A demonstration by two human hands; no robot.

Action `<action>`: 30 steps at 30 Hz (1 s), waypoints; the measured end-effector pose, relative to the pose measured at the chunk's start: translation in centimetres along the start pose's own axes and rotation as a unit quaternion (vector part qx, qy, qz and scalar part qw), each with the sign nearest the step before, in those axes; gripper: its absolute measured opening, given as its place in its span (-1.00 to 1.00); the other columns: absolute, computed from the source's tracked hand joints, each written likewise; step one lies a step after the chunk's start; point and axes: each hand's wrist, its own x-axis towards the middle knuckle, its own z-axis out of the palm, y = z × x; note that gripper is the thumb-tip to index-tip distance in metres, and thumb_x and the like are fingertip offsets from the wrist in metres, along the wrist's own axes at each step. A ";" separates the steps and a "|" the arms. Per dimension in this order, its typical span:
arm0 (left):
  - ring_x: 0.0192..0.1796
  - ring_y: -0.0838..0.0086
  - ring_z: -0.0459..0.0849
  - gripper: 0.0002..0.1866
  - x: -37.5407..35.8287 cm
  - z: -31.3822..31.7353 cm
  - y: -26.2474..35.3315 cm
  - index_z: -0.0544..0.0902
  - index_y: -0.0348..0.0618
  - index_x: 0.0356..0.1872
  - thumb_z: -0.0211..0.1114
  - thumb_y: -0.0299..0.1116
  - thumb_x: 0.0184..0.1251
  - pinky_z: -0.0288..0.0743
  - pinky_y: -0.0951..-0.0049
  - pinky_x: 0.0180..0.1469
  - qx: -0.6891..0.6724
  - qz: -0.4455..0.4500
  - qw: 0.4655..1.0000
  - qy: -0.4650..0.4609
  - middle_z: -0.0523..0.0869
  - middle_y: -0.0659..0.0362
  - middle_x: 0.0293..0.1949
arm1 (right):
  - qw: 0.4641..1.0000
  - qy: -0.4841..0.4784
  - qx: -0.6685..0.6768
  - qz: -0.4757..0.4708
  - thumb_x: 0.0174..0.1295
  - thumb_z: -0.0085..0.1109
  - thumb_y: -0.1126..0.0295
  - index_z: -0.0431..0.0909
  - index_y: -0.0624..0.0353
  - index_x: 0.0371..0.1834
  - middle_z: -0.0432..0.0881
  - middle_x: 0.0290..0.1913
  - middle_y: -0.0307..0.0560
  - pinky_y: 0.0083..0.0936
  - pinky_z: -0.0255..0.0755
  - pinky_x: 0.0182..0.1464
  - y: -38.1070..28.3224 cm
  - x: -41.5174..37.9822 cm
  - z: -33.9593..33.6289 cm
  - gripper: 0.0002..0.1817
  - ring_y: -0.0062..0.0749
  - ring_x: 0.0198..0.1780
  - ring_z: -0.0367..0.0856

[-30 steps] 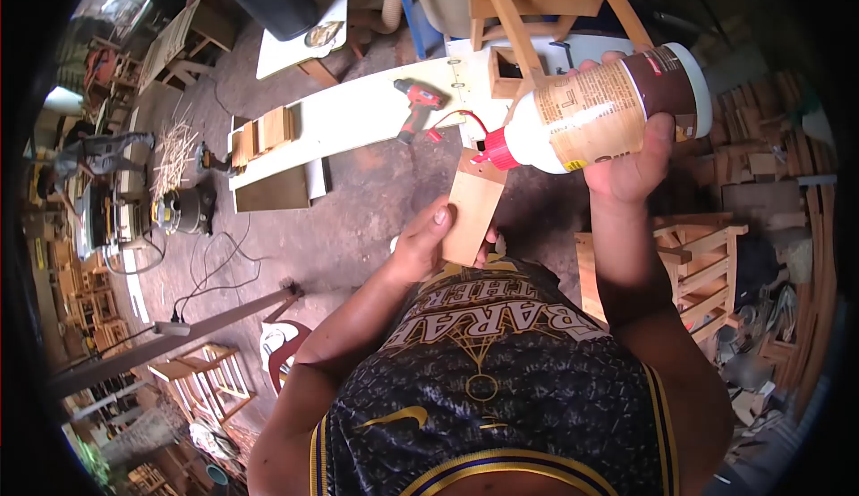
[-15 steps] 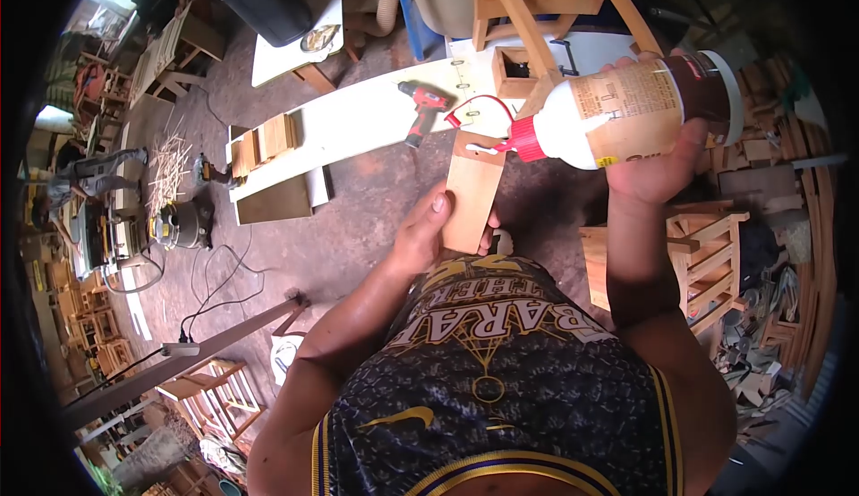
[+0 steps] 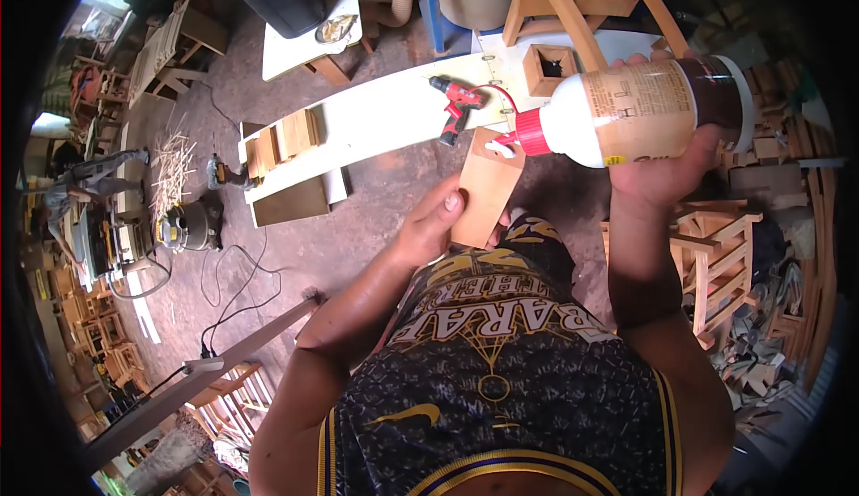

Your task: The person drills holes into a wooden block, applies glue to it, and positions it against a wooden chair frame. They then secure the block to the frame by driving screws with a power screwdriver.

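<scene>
1. With the right hand (image 3: 667, 174), gripping a large white plastic bottle (image 3: 641, 107) round its cream-and-brown label, with the thumb on the near side and fingertips showing over the far side.
2. Holding the bottle on its side, roughly level, with its ribbed red plastic cap (image 3: 534, 132) pointing left and a thin red strap (image 3: 506, 98) looping above it.
3. With the left hand (image 3: 436, 220), clasping a light-brown, oblong wooden block (image 3: 488, 194) by its lower part, with the thumb along one edge and the other fingers mostly hidden behind.
4. Holding the block tilted in front of the body, with its upper end just beside the cap.
5. On that end, showing a short streak of white fluid (image 3: 501, 149) at the nozzle; cannot tell whether nozzle and wood touch.
6. Beyond the block, can see a red-and-black cordless drill (image 3: 461, 107) at the near edge of a long, curved white panel (image 3: 385, 93).
7. Farther left on the panel, can see stacked light wooden pieces (image 3: 291, 134); behind the cap, a hollow square wooden box (image 3: 548, 90).
8. Near the right forearm, can see a slatted wooden frame (image 3: 723, 254).
9. Wearing a dark patterned sleeveless jersey (image 3: 528, 398) with yellow trim.
</scene>
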 end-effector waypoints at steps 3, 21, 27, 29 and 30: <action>-0.30 0.37 0.65 -0.14 1.9 -0.9 0.8 0.34 -0.32 0.16 0.08 0.38 0.25 0.55 0.44 -0.29 0.013 0.002 1.000 -0.003 0.61 -0.01 -0.18 | 0.997 -0.003 0.080 0.015 0.19 0.01 -0.28 0.23 0.14 0.36 0.39 0.27 0.08 0.02 0.15 0.40 1.3 2.6 -0.8 -0.15 -0.04 0.28 0.39; 0.07 0.33 0.60 -0.41 16.1 -4.3 3.1 0.34 -0.17 0.28 -0.05 0.10 0.49 0.47 0.27 0.15 -0.224 0.150 0.951 0.150 0.59 0.08 0.05 | 0.948 0.066 0.220 0.218 0.28 -0.02 -0.19 0.39 0.21 0.19 0.53 0.11 0.04 -0.07 0.31 0.29 9.4 16.8 -2.4 -0.32 -0.01 0.19 0.47; 0.25 0.24 0.52 -0.41 16.4 -8.4 7.0 0.34 -0.18 0.29 0.04 0.06 0.45 0.42 0.21 0.30 -0.389 0.153 0.901 0.114 0.52 0.00 0.21 | 0.961 0.018 0.181 0.207 0.17 0.05 -0.28 0.34 0.29 0.21 0.48 0.13 0.04 -0.07 0.26 0.34 13.0 14.8 1.8 -0.17 -0.06 0.19 0.45; 0.26 0.24 0.52 -0.41 16.1 -9.8 7.9 0.34 -0.17 0.29 0.07 0.05 0.43 0.42 0.20 0.31 -0.395 0.150 0.901 0.097 0.52 0.00 0.21 | 0.969 -0.042 0.161 0.185 0.16 0.09 -0.27 0.31 0.24 0.24 0.48 0.12 0.02 -0.05 0.27 0.32 13.9 14.7 3.3 -0.17 -0.09 0.19 0.45; 0.26 0.24 0.52 -0.41 15.8 -10.3 8.6 0.34 -0.17 0.28 0.08 0.05 0.44 0.42 0.19 0.31 -0.391 0.151 0.904 0.083 0.52 0.00 0.21 | 0.970 -0.040 0.158 0.179 0.16 0.09 -0.27 0.31 0.24 0.24 0.48 0.12 0.02 -0.05 0.27 0.32 14.1 14.7 4.1 -0.17 -0.09 0.19 0.45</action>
